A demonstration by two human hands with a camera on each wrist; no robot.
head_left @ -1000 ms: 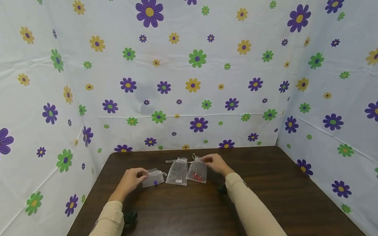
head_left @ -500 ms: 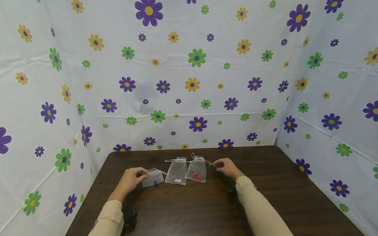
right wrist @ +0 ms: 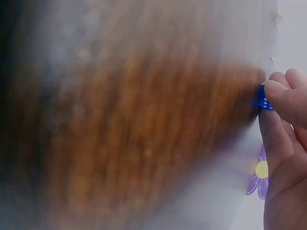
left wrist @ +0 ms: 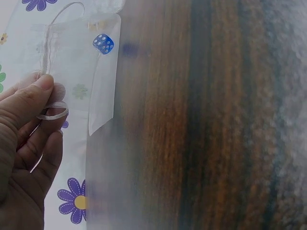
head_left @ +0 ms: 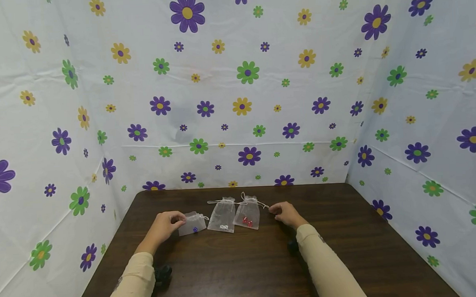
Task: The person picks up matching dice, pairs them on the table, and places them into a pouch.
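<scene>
My left hand pinches a small sheer white drawstring bag by its corner near the cord. In the left wrist view a blue die with white dots shows inside that bag. Thumb and fingers of my right hand pinch another blue die, largely covered by the thumb. In the head view, the right hand is at the cord end of a bag with red dice. Between them lies a third bag, white dice at its bottom.
A dark wood-grain table lies beneath everything, its far edge just behind the bags. White cloth printed with flowers hangs at the back and both sides. A dark wrist device sits at the left sleeve.
The right hand has moved off the mouth of the bag with red dice, to the right, and now stays there. The left hand and its bag have hardly moved.
</scene>
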